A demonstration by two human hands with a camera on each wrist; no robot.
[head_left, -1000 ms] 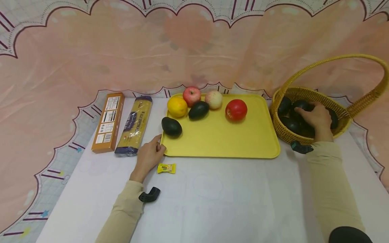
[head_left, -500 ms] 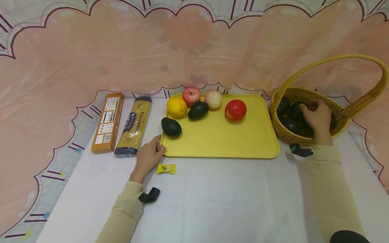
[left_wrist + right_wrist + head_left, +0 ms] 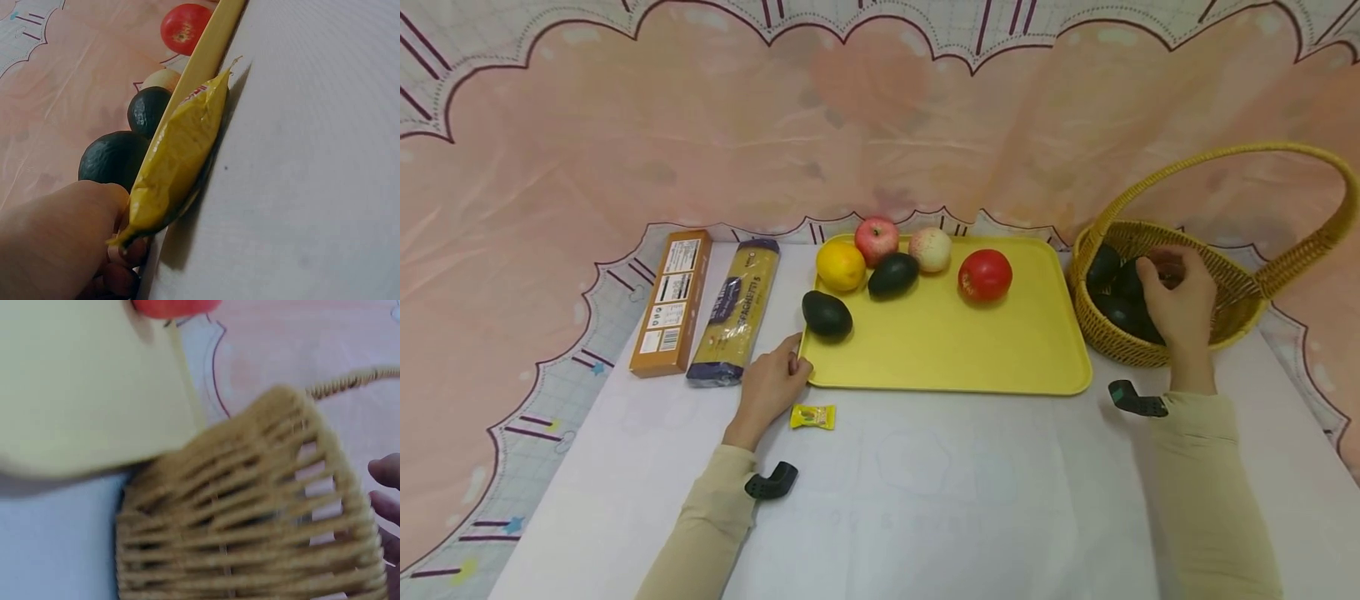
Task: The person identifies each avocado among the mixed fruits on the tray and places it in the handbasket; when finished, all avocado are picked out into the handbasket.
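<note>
several dark avocados [image 3: 1116, 312] lie left of the nearer right hand [image 3: 1183, 304], grasp unclear; left hand [image 3: 771, 383] grips tray [image 3: 947, 354].

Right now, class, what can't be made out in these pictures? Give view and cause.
Head: whether the right hand grips a dark fruit; the hand blocks it.
Head: text on the brown box; too small.
Right wrist: most of that hand; cut by right edge.
Right wrist: weave of the basket; partly blurred.
</note>
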